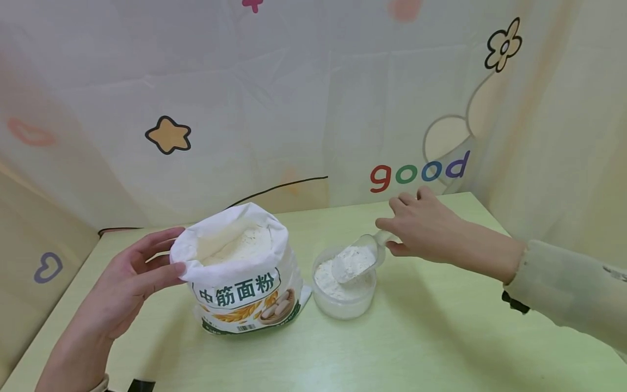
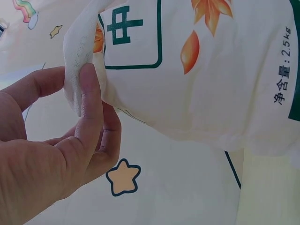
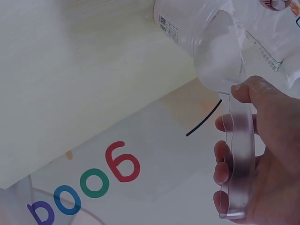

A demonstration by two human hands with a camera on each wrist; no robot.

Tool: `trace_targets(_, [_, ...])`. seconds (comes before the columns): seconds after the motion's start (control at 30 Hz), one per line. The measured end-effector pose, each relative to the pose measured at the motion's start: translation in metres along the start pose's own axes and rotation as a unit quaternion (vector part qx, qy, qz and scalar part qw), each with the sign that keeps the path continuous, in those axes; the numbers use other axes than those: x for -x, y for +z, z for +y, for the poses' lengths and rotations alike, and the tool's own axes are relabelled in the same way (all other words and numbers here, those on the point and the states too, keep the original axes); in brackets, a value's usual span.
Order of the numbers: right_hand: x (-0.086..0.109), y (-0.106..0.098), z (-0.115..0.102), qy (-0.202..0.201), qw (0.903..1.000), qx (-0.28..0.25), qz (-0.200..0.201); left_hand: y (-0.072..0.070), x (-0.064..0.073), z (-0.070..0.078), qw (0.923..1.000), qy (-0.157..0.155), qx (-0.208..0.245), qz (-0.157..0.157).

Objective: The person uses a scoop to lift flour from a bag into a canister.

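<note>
An open bag of flour, its rim rolled outward, stands upright on the table. My left hand pinches the rolled rim at the bag's left side; the left wrist view shows the thumb and fingers on either side of the white fold. In my right hand is the handle of a clear plastic scoop, with fingers curled round it. White flour lies in the scoop's bowl, which tilts down to the left over a round clear tub that also holds flour.
The tub stands close to the bag's right side on the pale green table. Behind the table hangs a printed curtain with a star, a flower and the word "good".
</note>
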State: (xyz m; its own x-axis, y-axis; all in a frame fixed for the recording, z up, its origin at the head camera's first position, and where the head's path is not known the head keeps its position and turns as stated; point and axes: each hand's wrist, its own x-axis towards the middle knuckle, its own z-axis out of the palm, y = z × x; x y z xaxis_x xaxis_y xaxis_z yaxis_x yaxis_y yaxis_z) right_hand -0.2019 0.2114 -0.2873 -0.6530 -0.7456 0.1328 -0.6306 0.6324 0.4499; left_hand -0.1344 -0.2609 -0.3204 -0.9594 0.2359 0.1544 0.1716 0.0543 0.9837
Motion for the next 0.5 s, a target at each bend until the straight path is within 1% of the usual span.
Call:
trace_targets(0.2, [-0.0043, -0.0047, -0.0039, -0.004, 0.9996, 0.019, -0.019, 0.0001, 0.0001, 0.0002, 1.0, -0.002, -0.003, 0.002])
trace_targets(0.37, [-0.0059, -0.0054, -0.0055, -0.009, 0.9993, 0.032, -0.014, 0.0003, -0.0002, 0.0006, 1.0, -0.003, -0.004, 0.003])
trace_targets(0.5, [-0.0075, -0.006, -0.0068, -0.01, 0.9992, 0.034, -0.019, 0.0003, -0.0003, 0.001, 1.0, -0.004, -0.007, 0.003])
